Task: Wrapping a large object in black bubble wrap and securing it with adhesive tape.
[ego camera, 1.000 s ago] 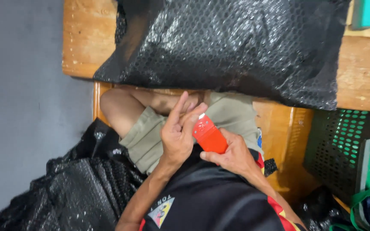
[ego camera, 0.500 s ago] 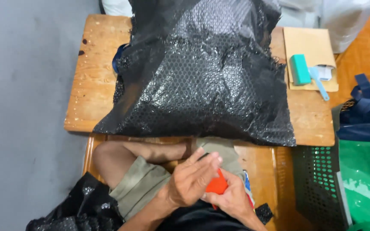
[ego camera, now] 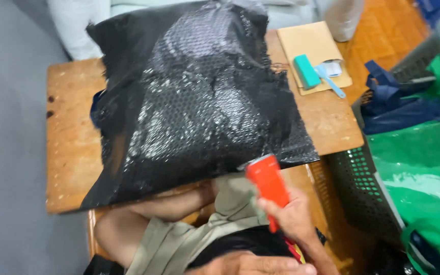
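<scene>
The right hand (ego camera: 294,219) has its grip clamped around the lower half of an orange utility knife (ego camera: 267,186), fingers wrapped over the handle and the upper end pointing up and away toward the near edge of the black bubble-wrap sheet (ego camera: 194,112). The knife's tip sits just at the sheet's lower right corner, where it overhangs the bench (ego camera: 70,153); whether a blade is out cannot be told. The left hand (ego camera: 253,265) lies low at the bottom edge of the view, flat against the dark shirt, its grip spread and holding nothing.

To handle this well, the judgement is that the knife wants a firm hold well back from the tip, pointed away from the bare knee (ego camera: 113,231) just beneath the overhang. The free hand would serve best pressing the sheet flat on the bench, clear of the knife's path, since loose wrap tends to bunch and drag.

Beyond the sheet lie a brown envelope (ego camera: 311,46) carrying a teal block (ego camera: 306,71), and to the right a dark green basket (ego camera: 362,188) and green bags (ego camera: 423,168).
</scene>
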